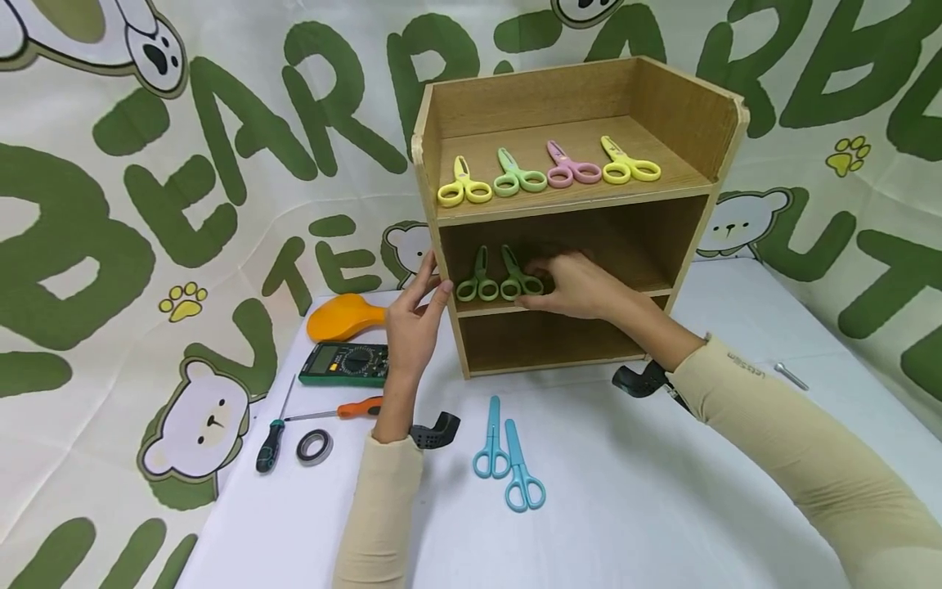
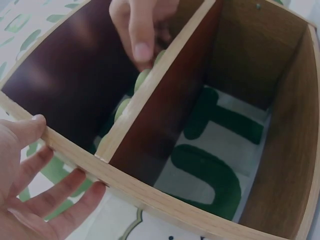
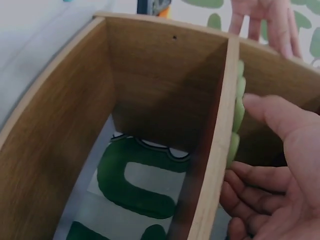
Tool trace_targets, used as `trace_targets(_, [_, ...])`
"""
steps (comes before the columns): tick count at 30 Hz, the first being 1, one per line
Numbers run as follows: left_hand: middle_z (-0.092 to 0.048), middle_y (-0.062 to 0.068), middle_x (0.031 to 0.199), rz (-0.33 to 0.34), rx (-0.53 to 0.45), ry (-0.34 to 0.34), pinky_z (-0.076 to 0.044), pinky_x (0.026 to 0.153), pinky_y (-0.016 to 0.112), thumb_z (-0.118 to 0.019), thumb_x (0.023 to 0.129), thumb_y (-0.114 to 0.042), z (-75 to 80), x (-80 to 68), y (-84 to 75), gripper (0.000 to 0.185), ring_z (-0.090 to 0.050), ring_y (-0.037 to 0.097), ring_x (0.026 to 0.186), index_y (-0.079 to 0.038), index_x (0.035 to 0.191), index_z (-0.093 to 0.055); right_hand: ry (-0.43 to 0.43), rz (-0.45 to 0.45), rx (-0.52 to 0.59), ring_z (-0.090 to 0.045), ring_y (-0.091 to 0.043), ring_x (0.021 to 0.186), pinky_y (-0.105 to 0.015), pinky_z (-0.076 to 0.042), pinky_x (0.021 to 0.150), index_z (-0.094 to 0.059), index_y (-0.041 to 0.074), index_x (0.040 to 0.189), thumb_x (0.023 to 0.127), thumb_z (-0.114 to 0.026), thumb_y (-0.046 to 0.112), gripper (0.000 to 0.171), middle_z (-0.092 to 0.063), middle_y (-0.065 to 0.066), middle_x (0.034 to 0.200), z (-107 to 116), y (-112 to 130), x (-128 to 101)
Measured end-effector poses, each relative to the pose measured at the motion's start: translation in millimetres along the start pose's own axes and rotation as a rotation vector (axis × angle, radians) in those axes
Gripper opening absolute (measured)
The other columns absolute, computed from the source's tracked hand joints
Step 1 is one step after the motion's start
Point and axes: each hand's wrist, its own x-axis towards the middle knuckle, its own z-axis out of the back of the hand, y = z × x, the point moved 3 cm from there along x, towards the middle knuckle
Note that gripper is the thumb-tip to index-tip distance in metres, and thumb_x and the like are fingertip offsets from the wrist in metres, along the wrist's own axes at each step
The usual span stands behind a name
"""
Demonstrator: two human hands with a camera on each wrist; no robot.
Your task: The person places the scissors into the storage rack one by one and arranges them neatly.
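On the middle level of a wooden shelf unit (image 1: pixel 581 203) stand two pairs of green scissors, the left pair (image 1: pixel 481 282) and the right pair (image 1: pixel 513 274). My right hand (image 1: pixel 577 286) reaches into that level and holds the right pair by its handle loops. Thumb and fingers come at the green loops (image 3: pixel 235 145) from both sides at the board's front edge in the right wrist view. My left hand (image 1: pixel 414 327) steadies the unit's left side panel. Its thumb rests on the front edge, and its straight fingers lie along the outer side in the left wrist view.
Yellow, green and pink scissors (image 1: pixel 574 168) line the top level. Two blue scissors (image 1: pixel 515 466) lie on the white table before the unit. At left are an orange paddle-shaped object (image 1: pixel 342 317), a multimeter (image 1: pixel 344 364), screwdrivers (image 1: pixel 271 446) and a tape roll (image 1: pixel 314 447). A bolt (image 1: pixel 791 375) lies right.
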Motion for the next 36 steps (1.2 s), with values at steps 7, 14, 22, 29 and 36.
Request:
trace_targets(7, [-0.056, 0.009, 0.143, 0.010, 0.007, -0.003, -0.057, 0.090, 0.037, -0.064, 0.099, -0.009, -1.4, 0.3, 0.0, 0.050, -0.062, 0.027, 0.119, -0.006, 0.147, -0.050, -0.150, 0.102, -0.045, -0.061, -0.026, 0.099, -0.051, -0.041, 0.087, -0.072, 0.001, 0.111, 0.087, -0.079, 0.033, 0.040, -0.066, -0.011, 0.106, -4.4, 15.4, -44.9])
trace_targets(14, [-0.055, 0.009, 0.144, 0.021, 0.015, -0.004, -0.057, 0.090, 0.043, -0.063, 0.099, -0.008, -2.5, 0.6, -1.8, 0.050, -0.062, 0.028, 0.120, -0.005, 0.147, -0.049, -0.111, 0.168, -0.046, -0.061, -0.018, 0.096, -0.040, -0.041, 0.084, -0.075, 0.009, 0.106, 0.085, -0.081, 0.036, 0.035, -0.067, 0.000, 0.102, -45.4, 32.5, -98.1])
trace_targets(22, [-0.055, 0.009, 0.144, 0.022, 0.021, -0.004, -0.056, 0.091, 0.042, -0.064, 0.099, -0.011, -1.4, -0.7, -1.3, 0.050, -0.062, 0.027, 0.120, -0.007, 0.147, -0.049, -0.003, 0.184, -0.030, -0.059, -0.013, 0.099, -0.034, -0.040, 0.083, -0.074, 0.012, 0.107, 0.086, -0.078, 0.044, 0.039, -0.064, 0.005, 0.105, -96.1, 42.4, -137.1])
trace_targets(29, [-0.055, 0.010, 0.143, 0.016, 0.018, -0.005, -0.057, 0.090, 0.041, -0.064, 0.099, -0.009, -0.7, -0.9, -2.0, 0.050, -0.062, 0.028, 0.120, -0.006, 0.147, -0.050, 0.103, 0.204, -0.044, -0.055, -0.009, 0.093, -0.032, -0.040, 0.082, -0.074, 0.013, 0.107, 0.082, -0.078, 0.053, 0.048, -0.061, 0.008, 0.101, -128.7, 46.9, -150.1])
trace_targets(36, [-0.055, 0.011, 0.144, 0.018, 0.013, 0.001, -0.056, 0.091, 0.044, -0.063, 0.099, -0.009, -1.9, -0.4, -2.3, 0.050, -0.061, 0.029, 0.120, -0.005, 0.147, -0.049, 0.189, 0.196, -0.076, -0.050, -0.008, 0.089, -0.031, -0.039, 0.082, -0.073, 0.014, 0.104, 0.076, -0.080, 0.060, 0.054, -0.056, 0.011, 0.097, -142.4, 51.8, -157.2])
